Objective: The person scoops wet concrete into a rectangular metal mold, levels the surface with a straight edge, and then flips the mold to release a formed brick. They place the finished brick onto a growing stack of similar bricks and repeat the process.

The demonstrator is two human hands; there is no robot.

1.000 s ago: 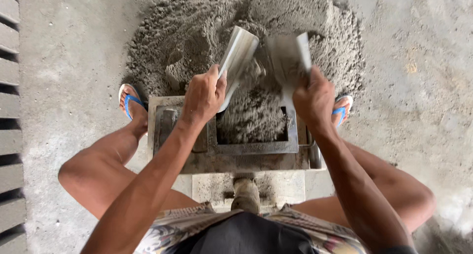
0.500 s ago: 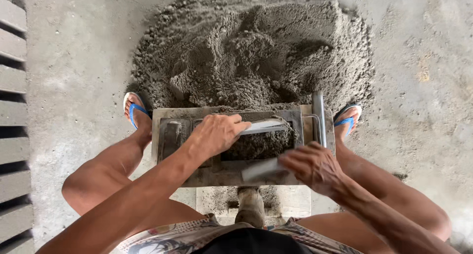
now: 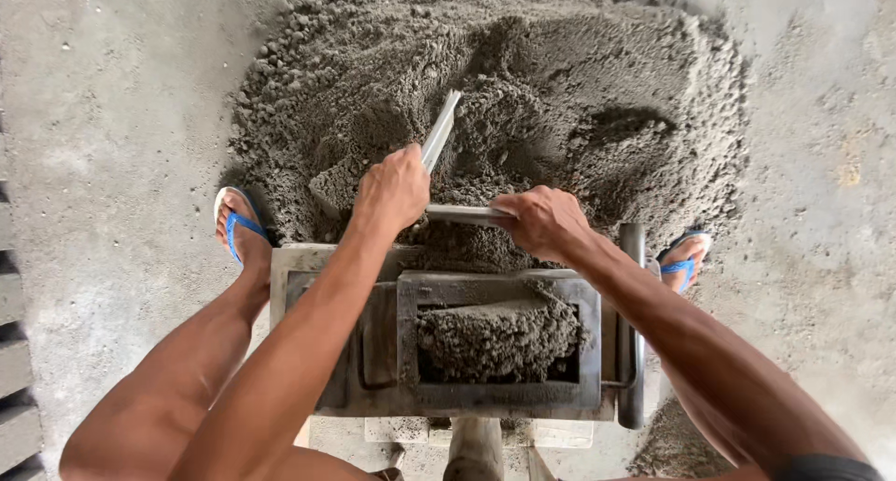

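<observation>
Both hands have moved forward off the steel block mould [image 3: 495, 346] since half a second ago and now work at the near edge of the heap, the metal plates going with them. Beyond the hands, the big pile of damp grey sand-cement mix [image 3: 523, 98] spreads across the concrete floor [image 3: 112, 98], filling most of the view ahead. Close under the wrists sits the mould, its rectangular cavity already heaped with mix and a round steel bar along its right-hand side. Outside each forearm a foot in a blue-strapped sandal [image 3: 238, 224] is planted on the floor, the left one clear, the right one half hidden. To the far left of the left arm, the ends of finished grey blocks [image 3: 14, 369] show at the frame edge. The left hand [image 3: 392, 190] is closed in a full fist round the lower end of a flat metal plate [image 3: 441, 131], whose long axis rises away from the hand, up and slightly right, into the pile. The right hand [image 3: 546, 222] is curled shut over the right end of a second plate [image 3: 467, 213], which lies nearly level, its long axis running leftward from this hand toward the left one, almost touching it. Loose mix lies just ahead of both hands and between them, the left hand being the further into the heap, and the mould lies directly behind them, toward the body.
</observation>
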